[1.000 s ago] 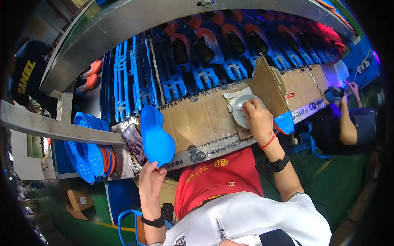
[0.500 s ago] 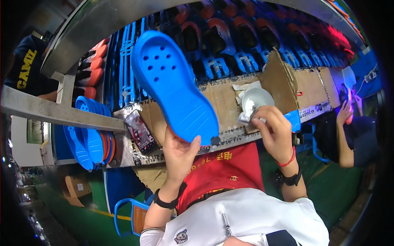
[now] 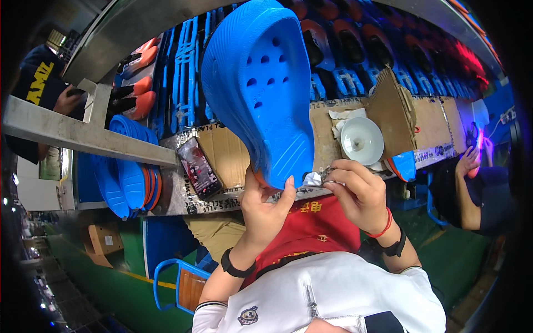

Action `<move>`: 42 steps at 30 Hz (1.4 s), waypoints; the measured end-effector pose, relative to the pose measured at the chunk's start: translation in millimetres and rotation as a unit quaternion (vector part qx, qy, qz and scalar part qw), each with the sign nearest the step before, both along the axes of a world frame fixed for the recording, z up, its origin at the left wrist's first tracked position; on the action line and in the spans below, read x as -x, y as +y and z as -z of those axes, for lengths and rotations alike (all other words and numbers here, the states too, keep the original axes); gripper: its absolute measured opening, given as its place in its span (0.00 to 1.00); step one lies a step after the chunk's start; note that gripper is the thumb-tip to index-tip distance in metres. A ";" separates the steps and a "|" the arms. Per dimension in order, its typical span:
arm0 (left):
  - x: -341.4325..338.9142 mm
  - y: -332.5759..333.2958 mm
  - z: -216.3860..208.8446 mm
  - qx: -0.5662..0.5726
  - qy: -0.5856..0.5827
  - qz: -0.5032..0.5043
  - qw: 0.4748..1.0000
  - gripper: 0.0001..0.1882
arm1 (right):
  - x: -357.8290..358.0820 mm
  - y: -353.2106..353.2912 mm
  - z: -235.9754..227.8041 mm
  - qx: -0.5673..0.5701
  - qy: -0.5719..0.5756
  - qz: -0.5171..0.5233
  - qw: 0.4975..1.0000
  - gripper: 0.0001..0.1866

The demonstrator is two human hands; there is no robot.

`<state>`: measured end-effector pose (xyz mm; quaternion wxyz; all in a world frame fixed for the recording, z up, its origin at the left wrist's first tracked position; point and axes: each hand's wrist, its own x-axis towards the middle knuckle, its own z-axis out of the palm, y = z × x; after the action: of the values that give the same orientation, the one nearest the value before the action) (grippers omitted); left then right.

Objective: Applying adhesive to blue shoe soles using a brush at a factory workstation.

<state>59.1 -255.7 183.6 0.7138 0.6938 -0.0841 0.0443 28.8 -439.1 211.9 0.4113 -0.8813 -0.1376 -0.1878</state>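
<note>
My left hand (image 3: 265,208) grips a blue foam shoe sole (image 3: 283,111) by its narrower end, thumb on top and fingers beneath. The sole is tilted up, showing round holes in its broad part and grooves near my thumb. Close beside that gripped end is my right hand (image 3: 361,194), its thumb and fingers pinched on a small white wad (image 3: 312,179). Whether the wad is cloth or paper, I cannot tell. It is right at the sole's edge, and contact is unclear. A white bowl (image 3: 379,140) stands beyond my right hand on white paper.
A phone (image 3: 198,169) lies on the cardboard-covered bench at left, near a metal bar (image 3: 127,145). Stacked blue soles (image 3: 129,186) stand beyond the bar. Upright cardboard (image 3: 388,114) is beside the bowl. Racks of shoe parts fill the back. Other people work at both sides.
My right hand has come from the bowl toward me and left, bringing the white wad to the sole's held end. The sole has risen, moved right and turned, showing its raised side.
</note>
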 end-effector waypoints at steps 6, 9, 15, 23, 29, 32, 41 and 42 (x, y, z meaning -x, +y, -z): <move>-5.8 -0.4 0.9 0.015 0.000 0.004 1.000 0.20 | -6.3 -0.5 3.5 0.041 -0.014 0.031 0.999 0.09; -9.0 -0.1 0.0 0.015 -0.002 0.005 1.000 0.21 | -7.8 -0.5 1.2 0.072 -0.026 0.051 0.996 0.09; -7.2 7.6 -8.3 -0.031 -0.004 0.017 0.999 0.29 | -1.2 -4.0 -10.5 0.055 -0.064 0.099 0.992 0.08; -73.1 28.3 -121.5 0.077 -0.099 0.077 0.989 0.30 | 16.4 -24.2 -11.3 -0.025 -0.037 0.158 0.986 0.06; -200.6 72.9 -216.7 0.273 -0.011 0.176 0.946 0.18 | 8.1 -14.1 -13.3 -0.044 -0.052 0.115 0.991 0.06; -178.9 79.8 -200.4 0.246 0.063 0.167 0.953 0.20 | 3.4 -13.9 -3.2 -0.042 -0.039 0.121 0.991 0.06; -26.3 173.2 -5.5 0.032 -0.050 -0.366 0.929 0.20 | 5.5 -18.2 14.1 -0.022 -0.011 0.131 0.991 0.04; -23.3 209.6 29.6 0.051 -0.041 -0.474 0.878 0.20 | 5.9 -16.6 15.0 -0.028 -0.007 0.132 0.991 0.03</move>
<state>82.3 -46.1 154.0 0.6378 0.6111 0.2280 0.4097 22.9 -455.7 196.9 0.4063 -0.8787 -0.0170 -0.2502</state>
